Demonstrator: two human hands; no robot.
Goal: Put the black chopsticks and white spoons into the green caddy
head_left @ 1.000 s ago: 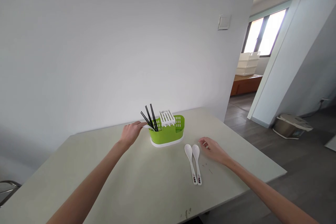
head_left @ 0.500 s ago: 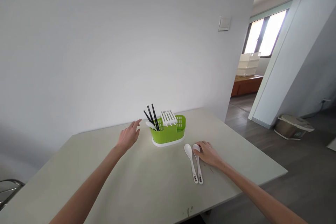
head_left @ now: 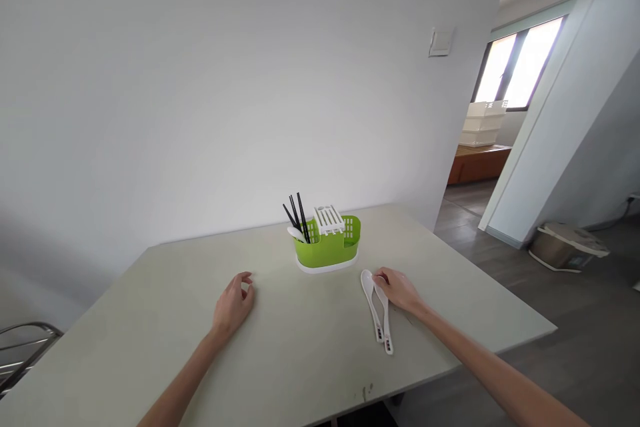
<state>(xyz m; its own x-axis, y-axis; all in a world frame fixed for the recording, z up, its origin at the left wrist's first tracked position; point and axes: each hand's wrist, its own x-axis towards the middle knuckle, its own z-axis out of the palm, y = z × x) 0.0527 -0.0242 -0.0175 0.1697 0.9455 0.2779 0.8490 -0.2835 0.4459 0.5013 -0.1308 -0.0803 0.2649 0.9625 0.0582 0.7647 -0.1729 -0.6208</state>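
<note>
My right hand (head_left: 399, 290) has its fingers closed on the bowl end of a white spoon (head_left: 387, 323). A second white spoon (head_left: 372, 303) lies close beside it on the left, and the two handles point toward the near edge. Over on the table's left part, my left hand (head_left: 234, 305) is empty, its fingers loosely curved and apart from the thumb. Between and beyond the hands stands a green cutlery holder (head_left: 325, 255) with a white base. Several black chopsticks (head_left: 303, 213) and another white spoon (head_left: 296, 234) lean in its left compartment. A slotted white piece (head_left: 329, 219) tops its middle.
The pale table (head_left: 280, 347) meets a plain wall (head_left: 250, 100) at the back. A metal chair frame (head_left: 35, 347) shows at the left edge. On the floor to the right sits an appliance (head_left: 567, 247), and a doorway opens onto stacked white crates (head_left: 483, 123).
My left hand has drawn back from the holder toward me, its fingers curling. My right hand has closed on the right spoon, whose handle has shifted slightly. The view has turned a little.
</note>
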